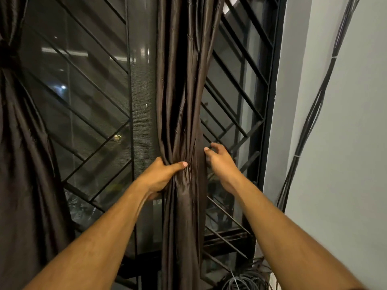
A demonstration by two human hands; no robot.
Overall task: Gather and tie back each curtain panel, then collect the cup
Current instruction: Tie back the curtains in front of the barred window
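The left hand (162, 174) clenches the gathered brown curtain panel (184, 105) in a tight grip. Just right of the panel, the right hand (219, 162) touches its edge, fingers loosely curled, grip released

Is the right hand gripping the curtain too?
No: the right hand hangs beside the curtain with loosely curled fingers holding nothing, while only the left hand grips the bunched cloth.

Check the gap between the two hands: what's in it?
Head view: the gathered brown curtain panel fills it. The left hand grips its left side; the right hand reaches around its right edge, fingers loosely curled.
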